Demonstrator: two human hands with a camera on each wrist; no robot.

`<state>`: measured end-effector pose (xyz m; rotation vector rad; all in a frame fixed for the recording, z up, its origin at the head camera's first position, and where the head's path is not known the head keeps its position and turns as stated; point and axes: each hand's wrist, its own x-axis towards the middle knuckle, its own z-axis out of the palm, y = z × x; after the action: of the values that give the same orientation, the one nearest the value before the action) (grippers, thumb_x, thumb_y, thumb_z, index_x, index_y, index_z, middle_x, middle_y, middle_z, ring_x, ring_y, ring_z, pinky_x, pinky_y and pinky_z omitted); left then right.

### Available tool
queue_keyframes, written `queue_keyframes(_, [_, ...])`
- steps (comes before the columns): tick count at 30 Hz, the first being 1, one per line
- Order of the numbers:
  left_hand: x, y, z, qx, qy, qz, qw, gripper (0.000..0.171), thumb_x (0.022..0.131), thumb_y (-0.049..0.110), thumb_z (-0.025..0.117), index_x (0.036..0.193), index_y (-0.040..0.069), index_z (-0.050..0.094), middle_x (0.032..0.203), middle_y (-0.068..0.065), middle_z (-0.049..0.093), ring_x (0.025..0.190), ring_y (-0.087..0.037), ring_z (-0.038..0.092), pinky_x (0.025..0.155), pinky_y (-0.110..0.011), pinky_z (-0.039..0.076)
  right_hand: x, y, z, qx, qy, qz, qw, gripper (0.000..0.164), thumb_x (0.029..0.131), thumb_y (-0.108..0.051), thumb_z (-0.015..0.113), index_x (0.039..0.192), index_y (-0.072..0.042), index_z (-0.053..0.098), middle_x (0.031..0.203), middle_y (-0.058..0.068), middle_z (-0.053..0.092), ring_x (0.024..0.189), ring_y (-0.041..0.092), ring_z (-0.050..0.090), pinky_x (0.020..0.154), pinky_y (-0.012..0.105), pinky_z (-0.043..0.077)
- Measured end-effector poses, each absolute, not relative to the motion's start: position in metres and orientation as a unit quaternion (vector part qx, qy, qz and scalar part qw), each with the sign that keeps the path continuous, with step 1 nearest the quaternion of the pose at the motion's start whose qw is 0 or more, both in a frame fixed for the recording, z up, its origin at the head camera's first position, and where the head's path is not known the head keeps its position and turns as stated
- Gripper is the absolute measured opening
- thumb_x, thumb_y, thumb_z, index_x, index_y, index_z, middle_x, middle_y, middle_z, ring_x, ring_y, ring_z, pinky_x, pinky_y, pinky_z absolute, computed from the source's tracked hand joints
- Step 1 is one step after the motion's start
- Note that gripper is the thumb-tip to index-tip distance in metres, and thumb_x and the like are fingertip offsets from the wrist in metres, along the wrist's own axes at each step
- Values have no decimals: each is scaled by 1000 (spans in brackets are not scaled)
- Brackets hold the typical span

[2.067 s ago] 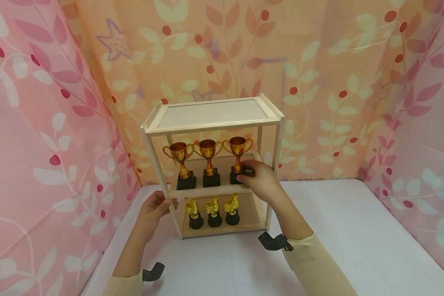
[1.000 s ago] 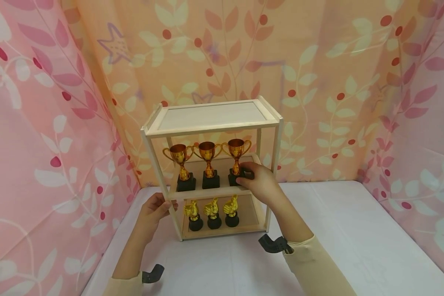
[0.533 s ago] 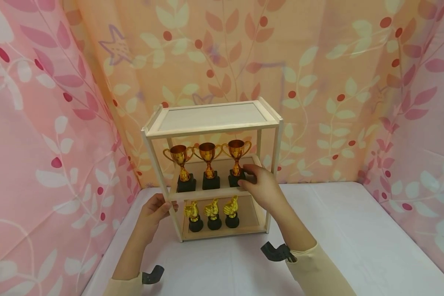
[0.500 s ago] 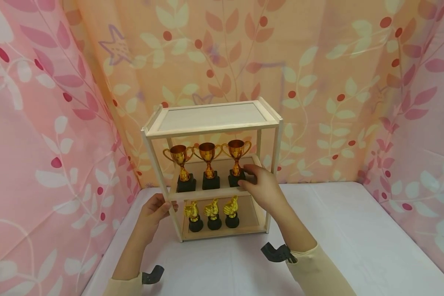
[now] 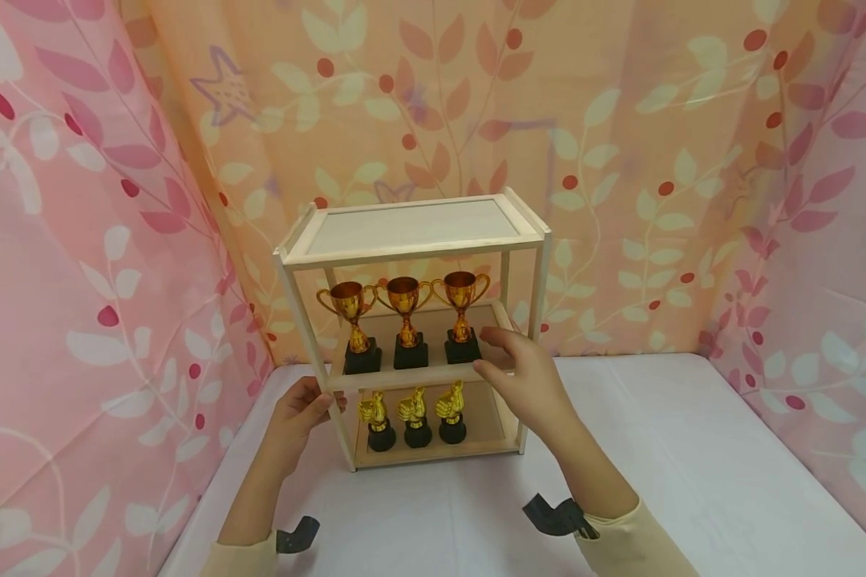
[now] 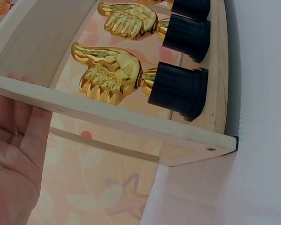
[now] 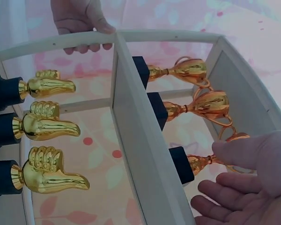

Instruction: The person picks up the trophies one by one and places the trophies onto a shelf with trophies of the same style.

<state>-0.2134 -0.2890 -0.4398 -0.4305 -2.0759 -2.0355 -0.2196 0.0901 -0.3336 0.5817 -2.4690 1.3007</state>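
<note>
A pale wooden shelf rack (image 5: 414, 228) stands on the table. Three gold trophy cups on black bases line its middle tier: left cup (image 5: 350, 300), centre cup (image 5: 406, 296) and right cup (image 5: 462, 292). My right hand (image 5: 530, 381) is just right of the right cup's base, its fingers spread and holding nothing. My left hand (image 5: 297, 417) grips the rack's left front post, thumb in front; in the left wrist view its fingers (image 6: 21, 119) pass behind the wood. Three gold thumbs-up trophies (image 5: 414, 409) stand in a row on the bottom tier.
A white cloth covers the table (image 5: 621, 449). Pink and orange leaf-print curtains (image 5: 606, 160) enclose it at the back and both sides. Black wrist mounts (image 5: 559, 514) stick out by both sleeves. The top panel of the rack overhangs the cups.
My right hand has let go of the right cup's base and drawn back slightly right and toward me, its fingers opening. The cups and my left hand stay in place.
</note>
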Motion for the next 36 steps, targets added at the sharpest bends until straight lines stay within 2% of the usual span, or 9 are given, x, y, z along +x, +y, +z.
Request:
queue_keyframes(9, [-213,-288,-438,-145,-705,-686,102,8,104,9,58,112,9,55,102,5,74,97,-10,73,91,-26,59,-203,107,-339,221,-848,450,173,48,94,-33,76,138,-18,62,137,-5,65,129,24,61,108,56,47])
queue_keyframes(18, [-213,-289,-439,-141,-712,-681,102,10,104,11,59,113,8,55,103,6,74,97,-10,73,91,-26,58,-194,130,-355,268,-834,437,204,42,92,-28,78,132,-22,65,130,-7,68,131,22,59,107,57,47])
queue_keyframes(21, [-214,-289,-440,-143,-710,-682,103,9,104,9,59,113,9,56,102,5,74,97,-10,73,90,-26,59,-191,136,-360,290,-836,409,223,42,91,-24,80,131,-22,66,130,-7,68,129,21,60,106,51,49])
queue_keyframes(24, [-214,-289,-441,-147,-705,-686,106,8,104,7,58,112,8,56,100,4,74,96,-10,73,90,-27,59,-188,141,-361,311,-835,384,243,44,89,-20,81,131,-21,66,130,-7,68,127,18,61,108,35,49])
queue_keyframes(28, [-215,-289,-441,-147,-702,-688,111,7,104,6,58,110,8,56,100,3,74,95,-11,74,90,-28,59,-187,147,-359,334,-826,369,265,48,86,-15,83,130,-18,66,130,-6,68,125,17,62,107,14,42])
queue_keyframes(36, [-215,-288,-440,-145,-699,-692,111,7,103,6,59,110,8,57,100,2,74,95,-12,74,89,-27,59,-187,163,-353,345,-824,340,294,51,84,-11,84,132,-14,66,129,-1,67,123,20,62,108,11,38])
